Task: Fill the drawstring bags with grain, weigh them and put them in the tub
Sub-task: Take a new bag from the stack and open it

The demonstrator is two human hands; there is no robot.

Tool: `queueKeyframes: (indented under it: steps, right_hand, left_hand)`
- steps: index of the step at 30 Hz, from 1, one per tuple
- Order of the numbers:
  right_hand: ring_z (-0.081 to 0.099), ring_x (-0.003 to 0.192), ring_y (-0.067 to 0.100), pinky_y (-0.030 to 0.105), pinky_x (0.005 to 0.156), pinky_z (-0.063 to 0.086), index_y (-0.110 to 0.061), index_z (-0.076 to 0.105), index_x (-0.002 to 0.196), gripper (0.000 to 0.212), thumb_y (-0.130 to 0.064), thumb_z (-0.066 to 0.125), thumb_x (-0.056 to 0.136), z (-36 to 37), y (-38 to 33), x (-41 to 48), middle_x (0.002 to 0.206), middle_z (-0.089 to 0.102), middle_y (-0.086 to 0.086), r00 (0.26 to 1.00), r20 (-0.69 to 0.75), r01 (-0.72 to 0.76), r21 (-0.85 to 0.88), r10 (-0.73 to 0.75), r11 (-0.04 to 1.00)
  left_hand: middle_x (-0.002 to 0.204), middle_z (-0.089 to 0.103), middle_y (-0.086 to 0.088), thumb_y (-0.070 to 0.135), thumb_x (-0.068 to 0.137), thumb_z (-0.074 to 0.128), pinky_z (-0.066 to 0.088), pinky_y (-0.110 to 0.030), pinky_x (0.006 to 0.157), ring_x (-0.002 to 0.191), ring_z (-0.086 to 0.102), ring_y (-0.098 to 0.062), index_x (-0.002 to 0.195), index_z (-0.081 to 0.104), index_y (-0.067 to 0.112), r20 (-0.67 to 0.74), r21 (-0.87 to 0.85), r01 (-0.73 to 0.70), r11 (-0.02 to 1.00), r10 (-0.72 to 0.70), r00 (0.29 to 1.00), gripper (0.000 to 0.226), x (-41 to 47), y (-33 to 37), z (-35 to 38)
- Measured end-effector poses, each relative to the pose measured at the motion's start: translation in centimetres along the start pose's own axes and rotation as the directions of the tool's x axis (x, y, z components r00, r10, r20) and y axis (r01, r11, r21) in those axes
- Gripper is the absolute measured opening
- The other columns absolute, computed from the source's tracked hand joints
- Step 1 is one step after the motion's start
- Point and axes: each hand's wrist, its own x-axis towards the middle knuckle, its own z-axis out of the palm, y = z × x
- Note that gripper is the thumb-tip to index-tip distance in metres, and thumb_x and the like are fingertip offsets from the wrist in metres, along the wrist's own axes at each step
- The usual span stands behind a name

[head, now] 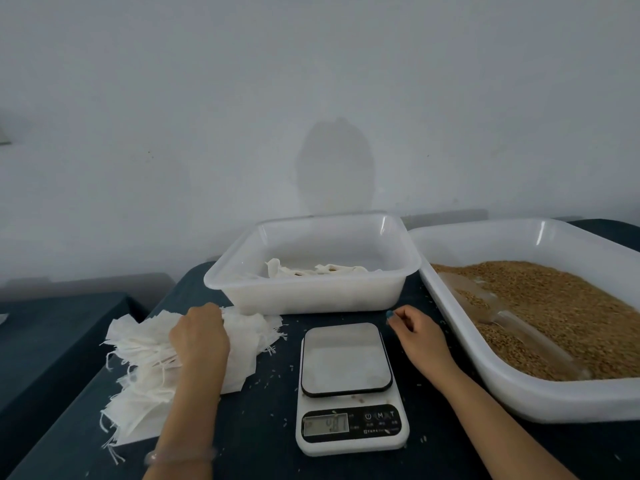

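On dark cloth (266, 414), limp white bags (138, 344) under left hand (201, 337), grip unclear; right hand (419, 332) slack, empty

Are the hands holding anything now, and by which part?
Right hand holds nothing. Left hand lies on the pile of white cloth drawstring bags; a grip cannot be told.

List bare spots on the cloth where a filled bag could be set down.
Free: the strip between the bag pile and the scale; the near corner right of the scale, below the grain tray, though the right forearm crosses it. The scale's platform is bare too. Crowded: left side under the pile; the gap between tub and scale is narrow.
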Motion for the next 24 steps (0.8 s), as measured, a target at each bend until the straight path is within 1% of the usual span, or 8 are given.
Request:
queueKeyframes:
  steps: [4, 7, 9, 11, 13, 16, 20, 24]
  right_hand:
    - [0.059, 0.070, 0.007, 0.023, 0.059, 0.037, -0.025, 0.061, 0.084, 0.016, -0.032, 0.056, 0.097, 0.0, 0.0, 0.0, 0.076, 0.064, -0.005, 1.000, -0.005, 0.003, -0.002, -0.003, 1.000]
    - [0.059, 0.071, 0.009, 0.023, 0.059, 0.038, -0.025, 0.061, 0.084, 0.016, -0.032, 0.056, 0.097, 0.0, 0.0, 0.0, 0.076, 0.064, -0.005, 1.000, -0.004, 0.002, -0.002, -0.002, 1.000]
    - [0.059, 0.071, 0.008, 0.023, 0.060, 0.039, -0.025, 0.061, 0.084, 0.016, -0.032, 0.056, 0.097, 0.0, 0.0, 0.0, 0.076, 0.064, -0.004, 1.000, -0.005, -0.002, 0.002, 0.002, 1.000]
    - [0.059, 0.072, 0.007, 0.022, 0.060, 0.038, -0.025, 0.061, 0.084, 0.016, -0.031, 0.057, 0.097, 0.0, -0.1, 0.0, 0.077, 0.064, -0.005, 1.000, -0.008, -0.002, 0.011, 0.002, 1.000]
    - [0.060, 0.072, 0.007, 0.022, 0.060, 0.038, -0.025, 0.061, 0.083, 0.015, -0.030, 0.057, 0.097, -0.1, -0.2, 0.0, 0.078, 0.064, -0.006, 1.000, -0.008, 0.009, 0.033, -0.009, 0.999]
    - [0.062, 0.073, 0.007, 0.025, 0.063, 0.042, -0.027, 0.064, 0.082, 0.017, -0.031, 0.057, 0.097, -0.1, -0.6, -0.3, 0.076, 0.066, -0.008, 0.999, -0.003, 0.037, 0.100, -0.037, 0.994]
    - [0.067, 0.080, 0.006, 0.026, 0.079, 0.049, -0.025, 0.073, 0.079, 0.038, -0.047, 0.047, 0.098, -0.1, -1.8, -1.2, 0.077, 0.072, -0.009, 0.988, 0.086, 0.100, 0.254, -0.126, 0.962]
    - [0.069, 0.085, 0.008, 0.017, 0.081, 0.050, -0.016, 0.076, 0.084, 0.044, -0.055, 0.055, 0.087, 0.1, -2.8, -1.9, 0.087, 0.075, -0.006, 0.959, 0.175, 0.158, 0.316, -0.221, 0.936]
  left_hand:
    - [0.065, 0.045, 0.002, 0.024, 0.101, 0.043, 0.029, -0.028, 0.049, 0.054, 0.040, -0.014, 0.096, 0.053, 0.014, -0.201, -0.137, -0.077, 0.988, 0.049, 0.978, 0.014, -0.3, 0.1, 0.4]
    - [0.062, 0.050, 0.000, 0.029, 0.103, 0.040, 0.037, -0.032, 0.051, 0.054, 0.048, -0.023, 0.100, 0.044, 0.016, -0.365, -0.354, -0.222, 0.909, 0.084, 0.927, 0.014, -0.9, 0.8, 0.1]
    - [0.073, 0.059, 0.002, 0.031, 0.102, 0.046, 0.045, -0.036, 0.058, 0.064, 0.057, -0.023, 0.100, 0.049, 0.018, -0.349, -0.628, -0.294, 0.720, 0.078, 0.934, 0.013, -1.3, 1.6, -0.3]
    - [0.080, 0.067, 0.007, 0.033, 0.100, 0.054, 0.046, -0.027, 0.060, 0.070, 0.062, -0.009, 0.096, 0.057, 0.023, -0.197, -0.887, -0.227, 0.403, 0.117, 0.974, 0.011, -1.9, 2.8, -0.6]
    - [0.078, 0.072, 0.011, 0.035, 0.098, 0.058, 0.046, -0.016, 0.058, 0.067, 0.063, 0.001, 0.091, 0.063, 0.026, -0.062, -0.978, -0.106, 0.179, 0.238, 0.969, 0.012, -3.0, 4.3, -0.7]
    - [0.078, 0.072, 0.007, 0.034, 0.096, 0.060, 0.050, -0.024, 0.065, 0.072, 0.064, -0.009, 0.087, 0.067, 0.022, 0.017, -1.000, 0.016, 0.006, 0.380, 0.925, 0.017, -4.5, 6.3, -0.2]
    - [0.087, 0.070, 0.003, 0.039, 0.097, 0.058, 0.053, -0.034, 0.074, 0.082, 0.065, -0.016, 0.090, 0.062, 0.022, -0.009, -0.997, -0.037, 0.063, 0.401, 0.916, 0.018, -5.7, 7.7, 0.6]
    - [0.090, 0.069, 0.002, 0.038, 0.097, 0.056, 0.048, -0.014, 0.063, 0.083, 0.064, -0.013, 0.091, 0.059, 0.022, -0.066, -0.991, -0.104, 0.083, 0.373, 0.925, 0.018, -6.5, 8.1, 0.6]
